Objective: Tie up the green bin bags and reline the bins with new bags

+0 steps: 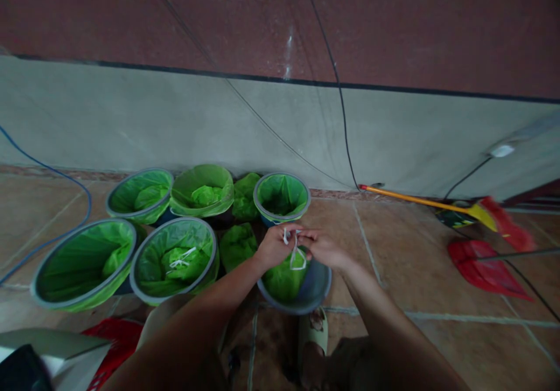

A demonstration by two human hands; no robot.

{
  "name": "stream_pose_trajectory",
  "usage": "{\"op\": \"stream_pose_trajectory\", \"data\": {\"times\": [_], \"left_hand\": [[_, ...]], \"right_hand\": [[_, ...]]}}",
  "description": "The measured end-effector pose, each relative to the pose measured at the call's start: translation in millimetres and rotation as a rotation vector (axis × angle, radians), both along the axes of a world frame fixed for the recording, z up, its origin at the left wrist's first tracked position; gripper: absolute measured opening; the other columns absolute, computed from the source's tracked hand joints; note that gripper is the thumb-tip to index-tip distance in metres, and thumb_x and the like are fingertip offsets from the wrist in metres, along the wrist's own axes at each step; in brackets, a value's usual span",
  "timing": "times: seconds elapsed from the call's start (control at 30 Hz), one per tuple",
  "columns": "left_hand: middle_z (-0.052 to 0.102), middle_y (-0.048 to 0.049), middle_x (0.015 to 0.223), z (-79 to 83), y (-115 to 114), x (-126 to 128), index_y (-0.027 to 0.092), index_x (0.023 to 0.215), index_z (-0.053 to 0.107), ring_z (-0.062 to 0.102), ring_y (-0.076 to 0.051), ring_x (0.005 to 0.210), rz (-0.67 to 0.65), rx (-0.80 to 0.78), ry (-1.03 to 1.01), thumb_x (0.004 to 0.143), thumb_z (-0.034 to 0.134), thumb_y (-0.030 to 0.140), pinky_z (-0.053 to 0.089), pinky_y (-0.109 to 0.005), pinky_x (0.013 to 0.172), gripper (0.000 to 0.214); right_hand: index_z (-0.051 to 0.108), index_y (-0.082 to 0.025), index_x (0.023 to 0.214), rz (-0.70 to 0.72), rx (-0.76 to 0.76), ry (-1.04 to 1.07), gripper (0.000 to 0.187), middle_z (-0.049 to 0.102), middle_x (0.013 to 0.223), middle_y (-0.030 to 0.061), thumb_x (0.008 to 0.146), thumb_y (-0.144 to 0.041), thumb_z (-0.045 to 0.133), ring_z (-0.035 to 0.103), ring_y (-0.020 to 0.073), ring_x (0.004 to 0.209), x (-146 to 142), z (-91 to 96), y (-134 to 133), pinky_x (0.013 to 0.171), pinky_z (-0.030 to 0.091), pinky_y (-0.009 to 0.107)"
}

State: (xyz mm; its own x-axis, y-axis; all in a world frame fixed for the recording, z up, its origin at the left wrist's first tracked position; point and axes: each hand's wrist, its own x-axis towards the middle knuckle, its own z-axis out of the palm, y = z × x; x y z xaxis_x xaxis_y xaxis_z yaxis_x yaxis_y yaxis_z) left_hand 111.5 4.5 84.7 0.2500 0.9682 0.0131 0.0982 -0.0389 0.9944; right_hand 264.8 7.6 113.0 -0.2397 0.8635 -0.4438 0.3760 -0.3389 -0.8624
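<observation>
My left hand (276, 246) and my right hand (324, 247) meet above a grey-blue bucket (321, 289) in front of me. Between their pinched fingers is a thin white string (299, 267), with a loop hanging down. Below the string, a bunched green plastic bag (280, 280) sits inside the bucket, partly hidden by my hands. Just behind stands another bucket (307, 194) with a green liner. Left of my left hand, a filled green bag (238, 245) rests on the floor.
Several green-lined buckets (135, 286) stand to the left, near a blue hose (90, 204). At right lie a yellow-handled broom (415, 197) and a red dustpan (490, 268). A black cable (342, 111) hangs down the wall. A red crate (116, 338) is at lower left.
</observation>
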Motion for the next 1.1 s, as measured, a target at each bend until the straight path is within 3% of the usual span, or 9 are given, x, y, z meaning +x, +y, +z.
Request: {"op": "stream_pose_trajectory", "data": {"times": [0.2, 0.47, 0.6, 0.73, 0.87, 0.97, 1.03, 1.1], "left_hand": [[0.066, -0.0002, 0.081, -1.9, 0.4, 0.7, 0.015, 0.11, 0.067, 0.059, -0.009, 0.059, 0.065, -0.102, -0.069, 0.077, 0.059, 0.017, 0.048, -0.02, 0.057, 0.034], [0.064, 0.0019, 0.068, 4.2, 3.9, -2.0, 0.015, 0.087, 0.069, 0.056, -0.009, 0.058, 0.064, -0.116, -0.032, 0.072, 0.061, 0.011, 0.045, -0.02, 0.059, 0.017], [0.068, 0.0005, 0.068, -2.5, 7.5, -6.5, 0.015, 0.081, 0.071, 0.058, -0.011, 0.061, 0.003, -0.122, 0.054, 0.071, 0.062, 0.012, 0.046, -0.022, 0.062, 0.014], [0.069, -0.0017, 0.069, -12.2, 11.8, -18.4, 0.017, 0.073, 0.072, 0.062, -0.015, 0.066, -0.018, -0.05, 0.431, 0.07, 0.059, 0.01, 0.047, -0.025, 0.069, 0.014], [0.068, -0.0036, 0.067, -24.3, 12.6, -27.7, 0.017, 0.07, 0.071, 0.064, -0.019, 0.07, -0.047, -0.112, 0.667, 0.068, 0.06, 0.01, 0.048, -0.029, 0.073, 0.014], [0.061, 0.0001, 0.06, -33.3, 9.2, -28.2, 0.018, 0.068, 0.068, 0.062, -0.02, 0.068, -0.04, -0.158, 0.62, 0.059, 0.066, 0.008, 0.048, -0.03, 0.073, 0.014], [0.056, 0.0028, 0.056, -36.8, 6.0, -26.7, 0.019, 0.064, 0.064, 0.06, -0.019, 0.067, -0.036, -0.18, 0.498, 0.051, 0.069, 0.005, 0.048, -0.031, 0.074, 0.02], [0.053, 0.0035, 0.053, -37.3, 2.8, -25.2, 0.02, 0.057, 0.062, 0.058, -0.02, 0.067, -0.059, -0.188, 0.334, 0.046, 0.071, 0.002, 0.048, -0.032, 0.075, 0.023]], "right_hand": [[0.068, -0.014, 0.077, -0.066, -0.12, 0.148, 0.02, 0.066, 0.066, -0.0004, 0.075, -0.034, 0.07, 0.045, 0.0034, 0.044, 2.5, 9.7, -1.6, 0.038, 0.027, 0.014], [0.067, -0.015, 0.074, -0.076, -0.11, 0.142, 0.016, 0.066, 0.065, 0.0002, 0.072, -0.031, 0.066, 0.046, 0.0044, 0.047, 1.1, 7.7, -2.1, 0.042, 0.032, 0.015], [0.063, -0.016, 0.068, -0.02, 0.018, -0.08, 0.016, 0.06, 0.057, -0.0015, 0.077, -0.027, 0.057, 0.047, 0.0071, 0.048, 1.8, -2.1, 1.6, 0.044, 0.03, 0.017], [0.059, -0.018, 0.056, 0.083, 0.21, -0.507, 0.02, 0.057, 0.053, 0.001, 0.075, -0.017, 0.057, 0.053, 0.0124, 0.054, 9.8, -11.9, 6.5, 0.051, 0.031, 0.023], [0.057, -0.019, 0.052, 0.108, 0.205, -0.644, 0.025, 0.06, 0.055, 0.0043, 0.076, -0.013, 0.056, 0.058, 0.0172, 0.059, 22.3, -24.9, 9.1, 0.057, 0.039, 0.027], [0.071, -0.021, 0.078, 0.132, 0.294, -0.526, 0.015, 0.07, 0.075, 0.0047, 0.072, -0.012, 0.06, 0.064, 0.0204, 0.076, 26.1, -35.9, 6.9, 0.071, 0.047, 0.029], [0.069, -0.024, 0.109, 0.218, 0.344, -0.428, 0.045, 0.072, 0.099, 0.0047, 0.065, -0.013, 0.068, 0.065, 0.023, 0.095, 23.9, -43.6, 2.2, 0.084, 0.049, 0.032], [0.063, -0.024, 0.123, 0.264, 0.34, -0.397, 0.07, 0.068, 0.117, 0.0082, 0.055, -0.011, 0.075, 0.061, 0.0278, 0.11, 18.5, -53.1, -4.5, 0.093, 0.047, 0.035]]}}
